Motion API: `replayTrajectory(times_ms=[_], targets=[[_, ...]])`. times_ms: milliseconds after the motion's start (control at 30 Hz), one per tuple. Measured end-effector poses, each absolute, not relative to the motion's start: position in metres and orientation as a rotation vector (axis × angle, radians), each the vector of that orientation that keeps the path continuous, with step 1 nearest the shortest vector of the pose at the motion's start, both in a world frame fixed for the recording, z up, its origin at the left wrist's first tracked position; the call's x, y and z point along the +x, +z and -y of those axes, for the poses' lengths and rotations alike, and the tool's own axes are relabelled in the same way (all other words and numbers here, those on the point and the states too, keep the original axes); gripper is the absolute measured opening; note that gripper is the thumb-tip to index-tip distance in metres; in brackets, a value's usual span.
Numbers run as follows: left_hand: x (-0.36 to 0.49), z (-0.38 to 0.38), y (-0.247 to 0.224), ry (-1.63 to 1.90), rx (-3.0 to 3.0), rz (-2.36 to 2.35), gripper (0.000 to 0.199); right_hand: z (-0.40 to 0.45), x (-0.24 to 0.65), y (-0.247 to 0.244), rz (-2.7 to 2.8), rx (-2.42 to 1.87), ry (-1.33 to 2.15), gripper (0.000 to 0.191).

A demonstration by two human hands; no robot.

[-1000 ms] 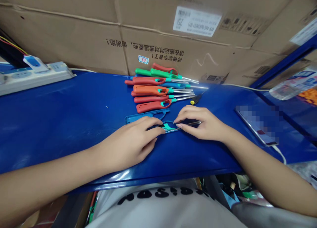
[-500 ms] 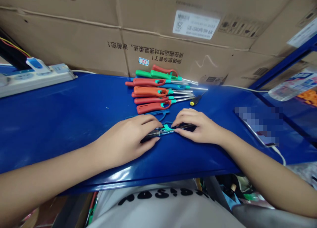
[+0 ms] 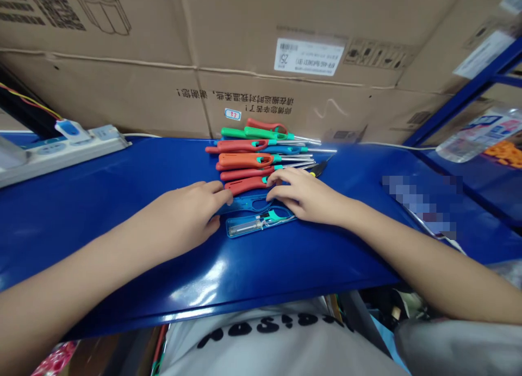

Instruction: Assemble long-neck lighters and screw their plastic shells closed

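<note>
Several long utility lighters (image 3: 244, 159) with red, orange, green and blue handles lie in a tight bunch on the blue metal table (image 3: 81, 191). My left hand (image 3: 183, 215) rests on the table, its fingertips touching the end of a blue plastic lighter shell (image 3: 244, 203). My right hand (image 3: 304, 193) is spread over the shell's far side, close to the nearest red handle. Just below the shell lies an open lighter body (image 3: 261, 222) with a clear blue casing and a teal trigger, and neither hand touches it. Neither hand visibly holds anything.
A small yellow-and-black screwdriver (image 3: 317, 170) lies partly behind my right hand. A white power strip (image 3: 61, 153) sits at the table's far left. A phone (image 3: 420, 204) with a pixelated screen lies to the right. Cardboard boxes (image 3: 285, 109) stand along the back.
Both hands have let go of the lighter body and drawn apart from it. The body now lies free below the blue shell, and the view has tilted slightly upward.
</note>
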State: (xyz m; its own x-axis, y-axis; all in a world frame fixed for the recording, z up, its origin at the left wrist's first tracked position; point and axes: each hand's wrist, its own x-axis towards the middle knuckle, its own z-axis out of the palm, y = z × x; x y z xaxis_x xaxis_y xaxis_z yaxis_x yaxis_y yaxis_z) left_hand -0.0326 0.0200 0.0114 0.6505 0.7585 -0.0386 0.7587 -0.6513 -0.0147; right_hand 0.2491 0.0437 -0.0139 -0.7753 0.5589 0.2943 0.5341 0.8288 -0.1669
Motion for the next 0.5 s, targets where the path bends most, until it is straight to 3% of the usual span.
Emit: replayTrajectory(times_ms=[200, 400, 500], targets=[[-0.0257, -0.017, 0.0111, 0.008, 2.864, -1.395, 0.028, -0.0469, 0.253, -0.0212, 2.445, -0.792, 0.334, 0.007], [-0.0243, -0.0156, 0.0152, 0.517, 2.821, -1.313, 0.03, -0.0437, 0.2551, -0.0193, 1.928, -1.014, 0.772, 0.015], [-0.0233, -0.0146, 0.0142, 0.602, 2.874, -1.205, 0.036, -0.0445, 0.2582, -0.0186, 1.837, -1.046, 1.039, 0.021]])
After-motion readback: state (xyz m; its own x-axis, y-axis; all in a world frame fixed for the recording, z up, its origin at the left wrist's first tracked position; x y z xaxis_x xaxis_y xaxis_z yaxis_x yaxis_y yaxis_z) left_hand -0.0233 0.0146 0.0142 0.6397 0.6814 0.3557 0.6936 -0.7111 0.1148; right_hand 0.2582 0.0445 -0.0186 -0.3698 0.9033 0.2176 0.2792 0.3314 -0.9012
